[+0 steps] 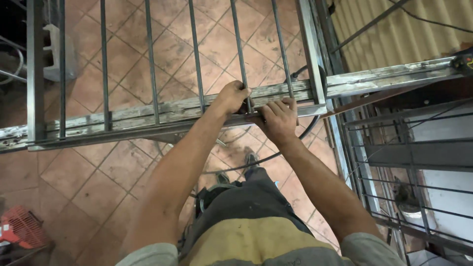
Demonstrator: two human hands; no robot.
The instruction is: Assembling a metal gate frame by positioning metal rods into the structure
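A metal grille (pixel 162 111) of thin vertical bars on a flat cross rail lies across a long, paint-flecked support beam. My left hand (pixel 231 96) is closed around one thin vertical bar (pixel 241 54) where it meets the rail. Just to its right, my right hand (pixel 280 118) grips the near edge of the cross rail, fingers curled over the top. Both forearms reach forward from my body over the tiled floor.
A black cable (pixel 276 155) loops under the grille to the floor. More barred metal frames (pixel 409 162) lean at the right beside a corrugated wall. A red crate (pixel 22 229) sits at lower left, a grey block (pixel 54 49) at upper left. Terracotta tiles (pixel 98 192) cover the floor.
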